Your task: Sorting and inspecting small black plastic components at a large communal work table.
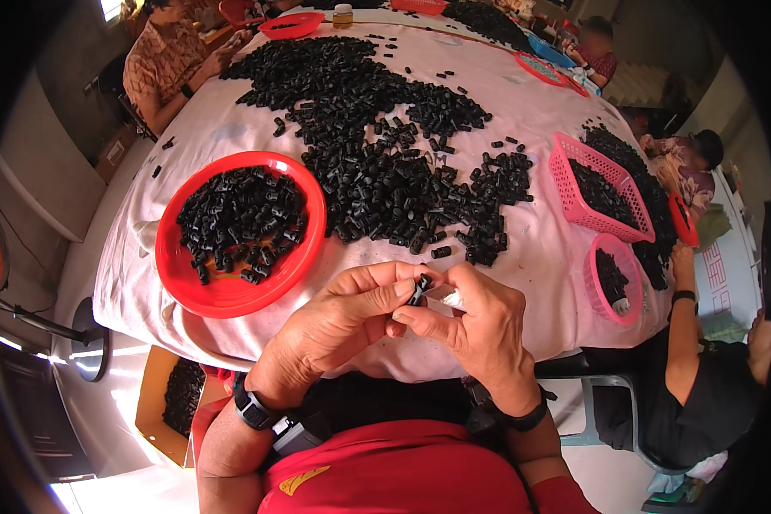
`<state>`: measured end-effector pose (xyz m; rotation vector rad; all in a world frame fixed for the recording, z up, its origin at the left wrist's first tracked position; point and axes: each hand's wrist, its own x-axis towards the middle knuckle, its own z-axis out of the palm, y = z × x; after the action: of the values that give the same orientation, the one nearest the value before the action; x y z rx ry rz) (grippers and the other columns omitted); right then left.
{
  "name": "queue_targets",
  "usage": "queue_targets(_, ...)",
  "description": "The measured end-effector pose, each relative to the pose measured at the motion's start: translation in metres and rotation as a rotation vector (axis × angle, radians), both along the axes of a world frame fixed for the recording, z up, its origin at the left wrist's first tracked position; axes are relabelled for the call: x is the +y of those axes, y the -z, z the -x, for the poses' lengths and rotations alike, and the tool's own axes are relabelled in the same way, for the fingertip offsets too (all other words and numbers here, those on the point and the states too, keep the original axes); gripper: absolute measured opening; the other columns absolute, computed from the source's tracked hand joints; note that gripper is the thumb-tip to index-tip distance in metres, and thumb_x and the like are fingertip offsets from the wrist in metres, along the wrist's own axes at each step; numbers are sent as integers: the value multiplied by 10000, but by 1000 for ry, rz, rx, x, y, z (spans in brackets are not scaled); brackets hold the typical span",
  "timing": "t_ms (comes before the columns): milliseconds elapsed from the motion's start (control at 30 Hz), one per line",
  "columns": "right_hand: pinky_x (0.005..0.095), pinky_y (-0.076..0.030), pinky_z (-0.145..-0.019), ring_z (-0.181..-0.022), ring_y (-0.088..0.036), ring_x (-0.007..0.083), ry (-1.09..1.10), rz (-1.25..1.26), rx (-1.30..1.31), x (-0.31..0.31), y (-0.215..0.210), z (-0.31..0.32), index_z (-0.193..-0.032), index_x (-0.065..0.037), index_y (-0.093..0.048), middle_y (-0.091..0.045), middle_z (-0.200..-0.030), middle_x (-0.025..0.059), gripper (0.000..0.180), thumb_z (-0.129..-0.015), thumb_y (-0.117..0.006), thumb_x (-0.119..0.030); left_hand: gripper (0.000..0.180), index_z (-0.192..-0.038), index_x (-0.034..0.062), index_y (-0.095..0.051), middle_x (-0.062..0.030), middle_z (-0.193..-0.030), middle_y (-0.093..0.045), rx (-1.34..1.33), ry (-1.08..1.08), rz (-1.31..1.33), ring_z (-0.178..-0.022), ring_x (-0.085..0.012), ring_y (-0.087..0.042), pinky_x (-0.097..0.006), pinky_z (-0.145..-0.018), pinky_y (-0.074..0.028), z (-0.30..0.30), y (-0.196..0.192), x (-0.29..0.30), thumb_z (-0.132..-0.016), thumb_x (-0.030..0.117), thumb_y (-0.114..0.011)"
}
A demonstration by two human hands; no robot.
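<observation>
In front of my chest, above the table's near edge, my left hand (330, 317) pinches a small black cylindrical part (419, 289) between thumb and forefinger. Pale marks or an opening show on the part's side. My right hand (491, 327) is closed beside it, thumb and forefinger brought close to the part. Something small and white (453, 299) shows at the right fingers; its kind cannot be made out. Just beyond the hands lies a big loose heap of similar black parts (394, 193). To the left, a round red tray (223, 305) holds many more.
On the right stand a pink rectangular basket (604, 224) and a round pink basket (592, 287), both with black parts. A pale pink cloth (360, 261) covers the table. An open yellow box (152, 394) sits on the floor at left. Several people sit around the table.
</observation>
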<state>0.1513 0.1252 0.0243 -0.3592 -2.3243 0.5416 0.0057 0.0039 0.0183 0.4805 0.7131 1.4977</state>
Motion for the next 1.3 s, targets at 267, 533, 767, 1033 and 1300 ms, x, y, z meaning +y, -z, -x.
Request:
queue_targets(267,323,-475,-460,-537,-633,212,28,-55,4,-2,-3,1,-752,-76,-584,-637,-649,56,476,-734,-788,-505,285,-1214,41,-623,5,-1064,-638,-22,2,-30,-804,-57,-550,-220,-716,-447,1,5,0,-968,183,-606)
queue_targets(533,345,-467,-481,-524,-611,260,17,-29,-42,-2,-4,0,-732,-40,-545,-588,-614,107,525,-762,-774,-511,281,-1208,52,-627,-2,-1072,-638,-68,16,-36,-809,-66,-547,-229,-741,-462,1,10,0,-963,189,-611)
queue_targets(767,330,-464,-454,-526,-616,212,5,-94,-73,-1,-4,0,-727,-74,-551,-603,-621,50,474,-769,-756,-500,274,-1215,55,-621,-28,-1166,-641,-108,17,-57,-890,-86,-574,-243,-767,-465,1,17,1,-970,174,-592)
queue_targets(1033,333,-471,-464,-544,-628,221,-15,-63,-68,1,1,0,-741,-70,-559,-605,-626,61,462,-775,-751,-488,269,-1210,47,-620,-33,-1167,-643,-127,26,-74,-927,-98,-595,-254,-776,-470,1,19,1,-971,165,-589)
queue_targets(1300,336,-470,-461,-542,-632,223,-32,-33,-61,2,2,0,-740,-73,-566,-611,-611,57,447,-773,-756,-476,262,-1205,48,-621,-28,-1142,-648,-155,23,-66,-925,-98,-596,-256,-780,-471,-2,20,1,-972,162,-587)
